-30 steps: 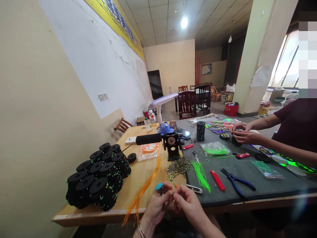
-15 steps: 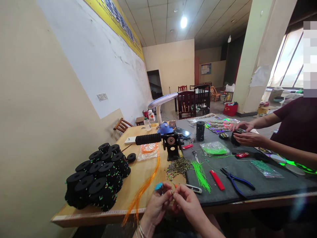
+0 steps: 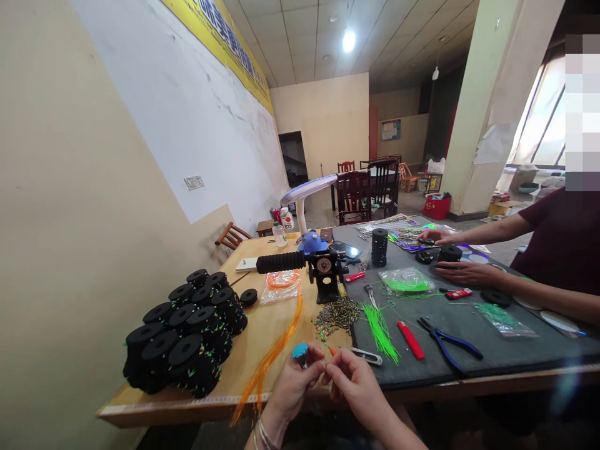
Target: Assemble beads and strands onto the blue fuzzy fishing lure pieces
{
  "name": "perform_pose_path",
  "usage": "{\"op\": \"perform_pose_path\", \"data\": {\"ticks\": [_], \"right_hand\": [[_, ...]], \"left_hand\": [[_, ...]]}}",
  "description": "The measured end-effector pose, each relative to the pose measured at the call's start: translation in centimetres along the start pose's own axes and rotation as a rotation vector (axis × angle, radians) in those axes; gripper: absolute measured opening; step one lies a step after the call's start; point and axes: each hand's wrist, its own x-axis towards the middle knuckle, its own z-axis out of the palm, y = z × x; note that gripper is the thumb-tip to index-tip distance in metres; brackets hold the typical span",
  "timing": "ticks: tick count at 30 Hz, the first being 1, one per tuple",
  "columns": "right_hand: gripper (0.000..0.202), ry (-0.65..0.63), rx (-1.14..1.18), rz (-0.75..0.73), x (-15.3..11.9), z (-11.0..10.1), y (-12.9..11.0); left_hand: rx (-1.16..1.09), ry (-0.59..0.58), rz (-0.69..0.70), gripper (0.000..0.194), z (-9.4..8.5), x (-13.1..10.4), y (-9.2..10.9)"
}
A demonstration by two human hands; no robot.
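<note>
A tiny piece (image 3: 327, 365), too small to identify, sat where the pinched fingertips of the left hand (image 3: 294, 382) and right hand (image 3: 360, 382) met, near the edge of the wooden table (image 3: 234, 369). A light-blue scalloped piece (image 3: 300, 350) stood at the left fingers; whether gripped or worn, I couldn't tell. Beyond lay piled beads (image 3: 344, 312), with orange strands (image 3: 275, 349) leftward, green strands (image 3: 380, 332) rightward.

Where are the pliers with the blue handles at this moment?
In the head view, the pliers lie on the dark mat, right of the right hand and the long red object.
</note>
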Motion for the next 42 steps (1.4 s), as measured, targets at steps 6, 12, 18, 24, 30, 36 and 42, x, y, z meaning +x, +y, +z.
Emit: {"op": "perform_pose_path", "data": {"ticks": [6,12,18,24,30,36,42], "right_hand": [[0.046,-0.027,-0.03,0.022,0.1,-0.2,0.2],[0.046,-0.048,-0.026,0.048,0.4,-0.4,0.3],[0.044,-0.047,-0.036,0.058,0.9,-0.9,0.6],[0.032,-0.034,-0.088,0.0,1.0,-1.1,0.9],[0.039,-0.015,-0.069,0.049,1.1,-1.0,0.7],[0.036,-0.027,-0.09,0.054,0.9,-0.9,-0.1],[0.018,-0.008,-0.291,-0.051,0.9,-1.3,-0.7]], "left_hand": [[0.159,-0.056,0.012,0.034,-0.8,0.4,0.6],[0.21,-0.06,-0.026,0.034,-1.1,0.5,0.6],[0.249,-0.06,-0.042,0.031,-0.8,0.3,1.4],[0.239,-0.028,0.021,0.027,-0.6,0.4,2.3],[0.35,-0.085,0.136,0.026,-0.3,0.0,2.2],[0.525,-0.128,0.227,0.023,0.5,-0.5,3.0],[0.584,-0.121,0.281,0.025,0.6,-0.4,3.3]]}}
